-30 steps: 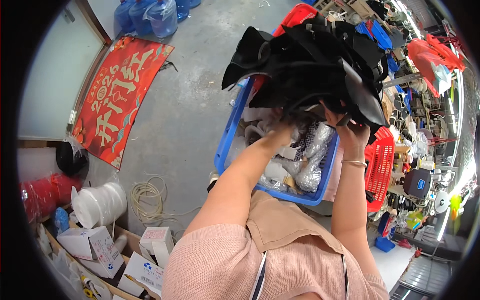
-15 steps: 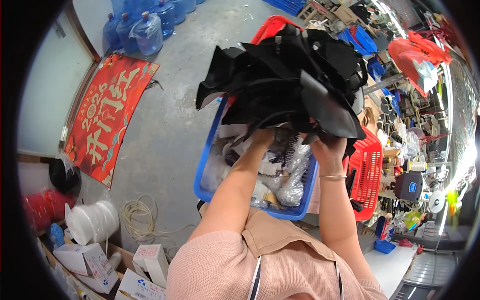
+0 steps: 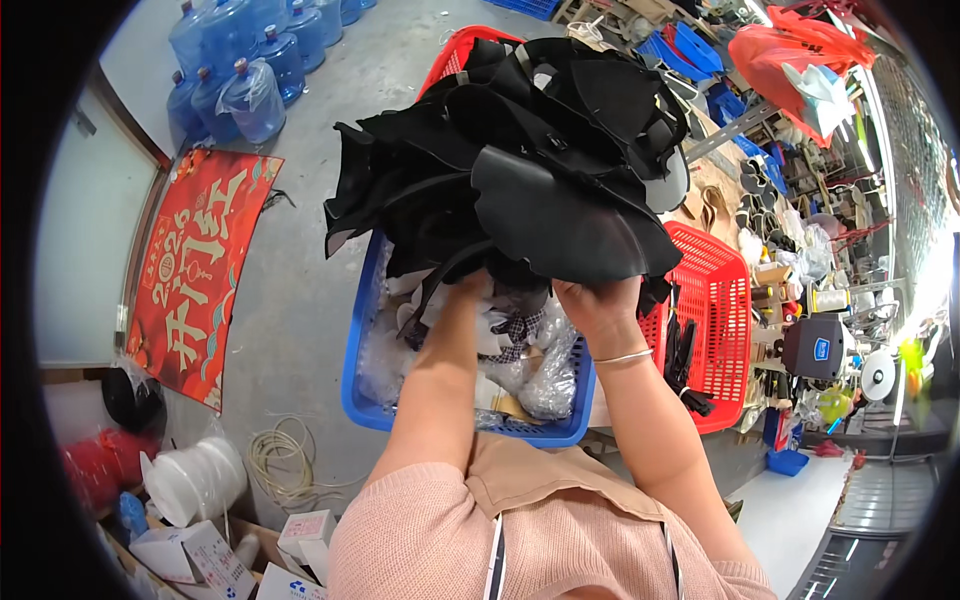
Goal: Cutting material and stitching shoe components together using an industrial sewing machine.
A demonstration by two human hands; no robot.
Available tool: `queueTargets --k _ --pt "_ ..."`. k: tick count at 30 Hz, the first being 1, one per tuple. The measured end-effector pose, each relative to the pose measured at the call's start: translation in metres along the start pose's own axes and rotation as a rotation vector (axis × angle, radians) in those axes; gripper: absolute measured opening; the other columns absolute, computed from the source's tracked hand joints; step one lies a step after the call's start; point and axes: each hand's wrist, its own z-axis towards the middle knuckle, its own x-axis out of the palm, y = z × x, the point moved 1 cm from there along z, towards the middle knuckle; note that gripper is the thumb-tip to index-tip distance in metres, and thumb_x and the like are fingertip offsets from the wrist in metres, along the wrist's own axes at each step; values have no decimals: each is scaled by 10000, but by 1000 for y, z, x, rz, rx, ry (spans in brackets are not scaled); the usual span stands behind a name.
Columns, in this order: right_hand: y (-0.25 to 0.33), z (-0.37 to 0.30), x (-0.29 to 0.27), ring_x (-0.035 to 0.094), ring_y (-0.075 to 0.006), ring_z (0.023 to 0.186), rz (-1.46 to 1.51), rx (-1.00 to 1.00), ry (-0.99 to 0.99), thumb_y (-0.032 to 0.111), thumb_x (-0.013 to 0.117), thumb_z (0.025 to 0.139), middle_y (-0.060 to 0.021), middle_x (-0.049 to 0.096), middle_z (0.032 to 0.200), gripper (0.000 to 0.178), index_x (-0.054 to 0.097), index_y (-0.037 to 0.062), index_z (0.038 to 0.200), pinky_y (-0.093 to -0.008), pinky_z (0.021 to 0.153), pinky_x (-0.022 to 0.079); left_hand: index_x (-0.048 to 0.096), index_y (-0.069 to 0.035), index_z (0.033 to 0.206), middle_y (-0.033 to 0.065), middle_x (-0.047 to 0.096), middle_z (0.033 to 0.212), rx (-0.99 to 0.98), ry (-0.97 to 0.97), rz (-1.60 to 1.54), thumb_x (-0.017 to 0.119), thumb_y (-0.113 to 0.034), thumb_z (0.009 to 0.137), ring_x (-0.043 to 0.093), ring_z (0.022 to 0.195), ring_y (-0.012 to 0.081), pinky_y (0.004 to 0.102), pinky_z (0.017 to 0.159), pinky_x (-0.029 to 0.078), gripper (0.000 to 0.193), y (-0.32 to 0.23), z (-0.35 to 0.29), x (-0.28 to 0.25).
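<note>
You have a large bundle of black, smooth, leather-like sheets with curved edges (image 3: 565, 215) raised in front of you, covering the far part of a blue plastic basket (image 3: 357, 365). Your right hand (image 3: 602, 303), below a silvery bangle (image 3: 622, 357), is closed on the bundle's near lower edge, its fingertips hidden by the sheets. Your left hand (image 3: 466, 288) reaches under the bundle's near side; the sheets cover its fingers, so you cannot tell how far they are bent or what they grip. Below, the blue basket holds crinkled clear plastic wrapping (image 3: 552, 382) and dark checked fabric (image 3: 514, 335). Just right of it stands a red slatted plastic basket (image 3: 722, 330) with slender black pieces (image 3: 684, 365) inside. A red printed banner (image 3: 200, 275) lies on the grey floor (image 3: 290, 330) to your left.
</note>
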Motion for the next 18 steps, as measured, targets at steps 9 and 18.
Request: queueTargets --k 9,18 --pt "1 -3 -2 623 -244 942 -17 -12 -69 251 453 897 -77 636 1026 249 585 71 1008 -410 771 551 583 -22 1094 139 580 1138 -73 6 -146 625 -103 756 541 1075 251 352 921 415 350 -4 -7 -2" --pt "4 -2 -17 585 -287 1040 -8 4 -88 358 485 889 -111 608 1137 389 576 49 1107 -425 901 484 497 6 1201 139 501 1231 -234 18 -244 671 5 692 495 1147 238 324 946 413 538 -46 -83 -83"
